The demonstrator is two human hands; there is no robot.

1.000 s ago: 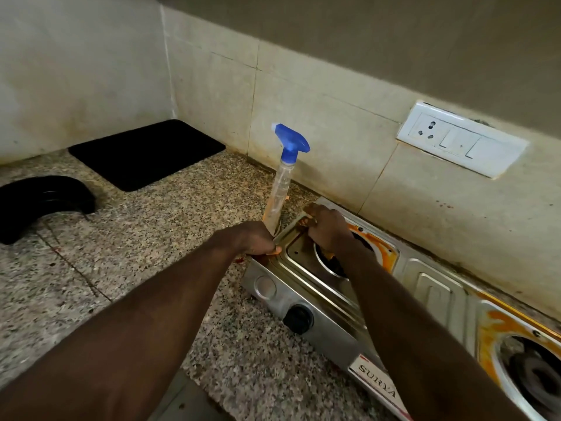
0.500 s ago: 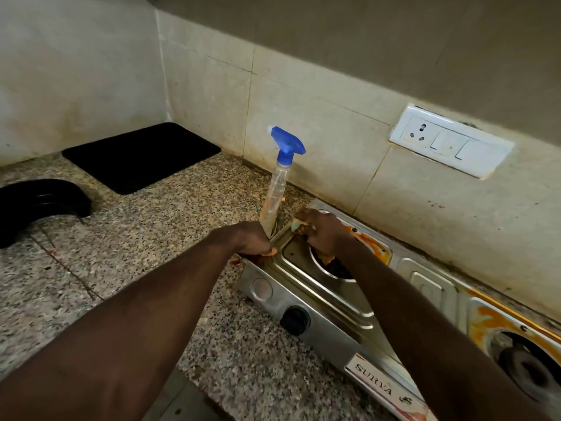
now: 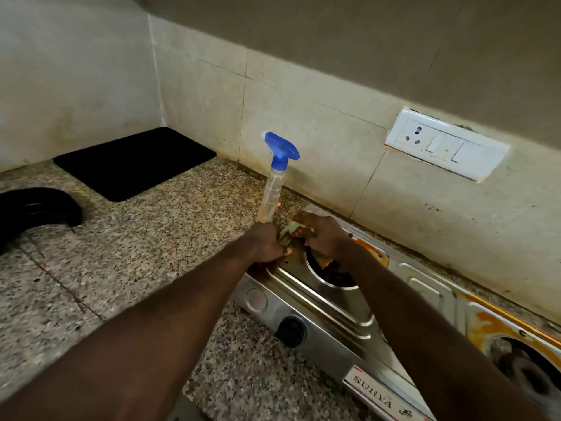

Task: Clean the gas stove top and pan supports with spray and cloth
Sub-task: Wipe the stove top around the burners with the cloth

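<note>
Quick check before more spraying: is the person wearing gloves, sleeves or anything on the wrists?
No. The left forearm and right forearm are bare to the frame's edge, with no sleeves in view. The left hand and right hand wear no gloves, and no watch, bracelet or ring shows on the visible parts.

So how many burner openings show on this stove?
2. One burner opening is at the stove's left end, partly under the right hand; the other opening is at the frame's right edge. The stove runs out of frame, so more may be hidden.
</note>
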